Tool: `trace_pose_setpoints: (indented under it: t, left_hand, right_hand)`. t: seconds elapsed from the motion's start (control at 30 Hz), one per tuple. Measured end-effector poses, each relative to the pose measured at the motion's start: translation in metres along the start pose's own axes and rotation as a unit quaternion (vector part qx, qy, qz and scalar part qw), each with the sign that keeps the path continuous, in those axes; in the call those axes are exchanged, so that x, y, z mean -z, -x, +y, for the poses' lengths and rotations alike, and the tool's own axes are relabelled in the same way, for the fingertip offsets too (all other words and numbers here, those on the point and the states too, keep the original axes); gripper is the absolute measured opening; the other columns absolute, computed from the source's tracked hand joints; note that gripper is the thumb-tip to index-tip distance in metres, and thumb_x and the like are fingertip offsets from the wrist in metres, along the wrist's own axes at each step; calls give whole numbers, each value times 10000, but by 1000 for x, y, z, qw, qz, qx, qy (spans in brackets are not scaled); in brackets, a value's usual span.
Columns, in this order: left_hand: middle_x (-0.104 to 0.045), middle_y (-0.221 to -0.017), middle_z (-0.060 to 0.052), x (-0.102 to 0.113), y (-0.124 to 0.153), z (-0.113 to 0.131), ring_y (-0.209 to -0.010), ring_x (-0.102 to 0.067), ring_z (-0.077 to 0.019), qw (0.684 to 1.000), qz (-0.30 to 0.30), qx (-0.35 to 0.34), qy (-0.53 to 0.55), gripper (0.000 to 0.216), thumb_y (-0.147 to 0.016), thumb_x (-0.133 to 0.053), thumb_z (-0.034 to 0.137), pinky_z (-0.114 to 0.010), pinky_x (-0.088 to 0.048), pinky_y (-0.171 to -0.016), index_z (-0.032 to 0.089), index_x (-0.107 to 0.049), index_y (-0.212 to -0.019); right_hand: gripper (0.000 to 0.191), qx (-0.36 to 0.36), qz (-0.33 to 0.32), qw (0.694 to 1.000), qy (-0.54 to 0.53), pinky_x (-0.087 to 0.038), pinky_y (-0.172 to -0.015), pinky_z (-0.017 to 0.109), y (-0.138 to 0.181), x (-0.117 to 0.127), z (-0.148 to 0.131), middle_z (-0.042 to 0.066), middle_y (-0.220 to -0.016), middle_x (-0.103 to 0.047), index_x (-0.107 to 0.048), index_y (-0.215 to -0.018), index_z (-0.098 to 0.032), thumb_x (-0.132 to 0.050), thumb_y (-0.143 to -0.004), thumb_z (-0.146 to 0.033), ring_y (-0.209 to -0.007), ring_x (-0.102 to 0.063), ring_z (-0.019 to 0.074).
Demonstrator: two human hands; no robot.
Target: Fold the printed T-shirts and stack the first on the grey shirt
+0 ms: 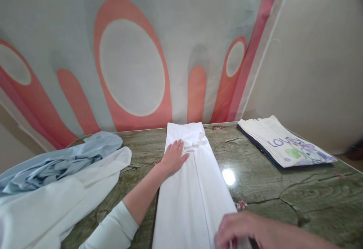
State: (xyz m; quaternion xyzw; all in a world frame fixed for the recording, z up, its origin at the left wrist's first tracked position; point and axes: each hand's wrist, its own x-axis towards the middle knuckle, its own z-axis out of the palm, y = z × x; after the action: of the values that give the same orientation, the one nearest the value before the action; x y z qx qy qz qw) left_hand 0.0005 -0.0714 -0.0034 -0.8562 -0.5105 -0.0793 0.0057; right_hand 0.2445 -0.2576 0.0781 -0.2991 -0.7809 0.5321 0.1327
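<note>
A long white garment (181,203), folded into a narrow strip, lies lengthwise down the middle of the table. Some bunched fabric shows near its far end. My left hand (175,156) rests flat on that far part, fingers stretched out and palm down. At the bottom of the view, my right hand (241,228) is bent over the garment's near right edge. Its fingers are curled, slightly blurred, and appear to pinch the cloth; the fingertips are partly cut off by the frame.
Loose white and light-blue clothes (70,188) are heaped on the left. A folded white shirt with "LOVELY" lettering (286,143) lies on dark cloth at the right. The wood-patterned table (263,188) meets a wall with a grey and coral backdrop (181,33).
</note>
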Motion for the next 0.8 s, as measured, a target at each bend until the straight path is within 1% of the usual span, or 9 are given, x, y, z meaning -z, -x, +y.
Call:
trace_pose_setpoints:
  t: [0.07,0.13,0.2,0.3,0.37,0.47,0.57,0.67,0.8]
  left_hand:
    - [-273,-1449,-142,-2,3,0,-1345,-198,-268,1000,9,-1,2,565,-913,-306,455,-447,-173,-1069,115,-302,-1364]
    - [-304,-1435,-136,-1,4,-1,-1337,-219,-262,1000,28,-5,11,532,-909,-333,423,-438,-179,-1068,126,-320,-1350]
    - [-355,-1400,-132,2,6,0,-1312,-269,-251,998,59,-5,28,502,-889,-389,377,-422,-206,-1057,139,-339,-1328]
    - [-475,-1253,-113,11,8,5,-1192,-412,-233,992,111,24,63,459,-808,-513,311,-381,-304,-997,163,-416,-1231]
    - [-519,-1122,-92,15,10,8,-1083,-478,-231,987,131,53,73,398,-748,-575,292,-370,-362,-932,177,-475,-1117]
    - [-523,-1011,-79,17,10,12,-992,-500,-241,984,137,82,72,333,-712,-611,313,-378,-395,-869,184,-502,-998]
    - [-526,-978,-79,16,8,11,-958,-502,-240,985,124,91,76,287,-732,-593,306,-379,-400,-849,183,-507,-977]
    - [-537,-963,-77,15,6,10,-947,-502,-239,988,99,93,75,215,-752,-557,255,-374,-403,-834,188,-533,-955]
    - [-539,-951,-74,17,6,9,-940,-498,-240,990,91,81,66,223,-743,-538,211,-368,-411,-817,193,-571,-963]
  right_hand:
    - [241,19,88,995,45,-461,-793,288,-22,30,13,48,-951,-641,-641,-1014,-212,-511,-839,-313,-848,-592,152]
    - [246,6,184,980,78,-466,-752,285,-56,69,36,54,-929,-647,-619,-1022,-177,-492,-848,-297,-829,-593,156]
    - [246,-18,255,960,115,-473,-702,277,-97,110,63,64,-901,-661,-608,-1016,-148,-486,-847,-280,-784,-603,161]
    - [204,-86,390,887,229,-455,-772,267,-154,161,95,82,-978,-668,-622,-980,-143,-490,-835,-198,-848,-611,160]
    - [227,-115,415,866,255,-442,-791,280,-181,181,110,118,-1005,-661,-617,-1008,-117,-509,-823,-191,-885,-608,182]
    - [256,-152,421,851,275,-437,-770,292,-205,194,127,140,-979,-666,-628,-996,-106,-573,-786,-242,-879,-612,210]
    - [274,-179,414,844,290,-434,-730,292,-215,197,140,115,-893,-680,-654,-913,-129,-647,-721,-325,-833,-617,219]
    - [229,-176,404,845,304,-423,-731,290,-218,201,147,93,-857,-676,-658,-827,-150,-687,-673,-317,-832,-606,219]
    - [178,-146,413,846,304,-422,-701,263,-221,211,148,79,-865,-664,-625,-883,-147,-576,-777,-282,-796,-593,179]
